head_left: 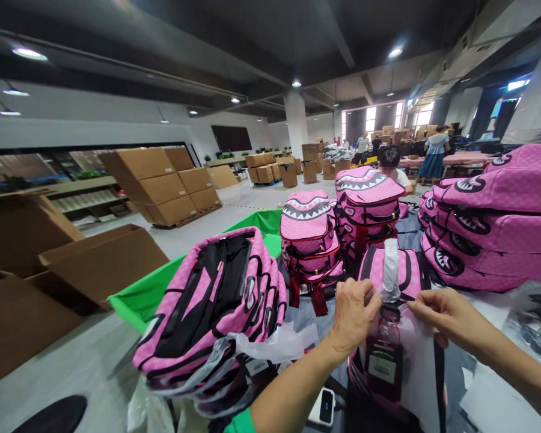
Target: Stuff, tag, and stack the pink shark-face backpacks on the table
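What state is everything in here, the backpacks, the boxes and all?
Left hand: gripping the clear plastic wrap at a backpack's top.
Right hand: fingers at the black loop below the wrap.
Pink backpack: upright, black hang tag dangling.
Shark-mouth backpacks: stacked.
Left backpack pile: back panels up, partly bagged.
Near cardboard boxes: flaps open.
Far cartons: closed, stacked on a pallet.

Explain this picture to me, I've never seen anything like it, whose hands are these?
A camera worn on someone's head took this one picture, looking forward and down, so these are that person's own bare arms. The left hand and right hand are at the top of a pink backpack, beside a clear plastic strip and a black hanging tag. More pink shark-mouth backpacks stand stacked around them, and cardboard boxes sit farther back.
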Demonstrator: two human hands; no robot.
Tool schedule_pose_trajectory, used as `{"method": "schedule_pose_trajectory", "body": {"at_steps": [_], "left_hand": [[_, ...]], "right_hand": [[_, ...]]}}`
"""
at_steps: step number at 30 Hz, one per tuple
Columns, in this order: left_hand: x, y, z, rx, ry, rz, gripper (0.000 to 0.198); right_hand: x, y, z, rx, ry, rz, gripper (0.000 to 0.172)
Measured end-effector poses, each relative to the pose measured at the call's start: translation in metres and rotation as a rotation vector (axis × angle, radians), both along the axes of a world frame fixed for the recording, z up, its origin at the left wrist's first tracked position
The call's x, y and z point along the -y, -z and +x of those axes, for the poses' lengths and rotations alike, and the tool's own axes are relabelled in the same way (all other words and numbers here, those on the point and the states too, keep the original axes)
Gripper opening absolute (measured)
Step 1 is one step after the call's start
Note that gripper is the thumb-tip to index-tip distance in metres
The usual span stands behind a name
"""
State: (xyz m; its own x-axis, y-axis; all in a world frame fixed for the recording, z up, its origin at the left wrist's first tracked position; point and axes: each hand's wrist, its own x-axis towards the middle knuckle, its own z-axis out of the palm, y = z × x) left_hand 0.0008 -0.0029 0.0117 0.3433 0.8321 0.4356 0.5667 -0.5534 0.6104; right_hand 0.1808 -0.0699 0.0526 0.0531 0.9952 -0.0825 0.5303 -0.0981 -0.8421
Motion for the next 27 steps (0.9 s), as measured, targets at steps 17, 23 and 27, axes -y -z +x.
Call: {"method": "schedule_pose_trajectory", "body": {"at_steps": [17, 23, 27], "left_hand": [[0.035, 0.009, -0.009, 0.171, -0.121, -0.141, 0.02], [0.04, 0.025, 0.004, 0.366, -0.211, -0.157, 0.006], [0.038, 0.031, 0.011, 0.463, -0.26, -0.132, 0.006]], "right_hand": [[-0.001, -0.006, -0.028, -0.347, -0.171, -0.265, 0.051], [-0.002, -0.002, -0.014, -0.191, -0.347, -0.208, 0.061], [-0.02, -0.001, 0.017, 0.395, -0.568, 0.464, 0.038]]}}
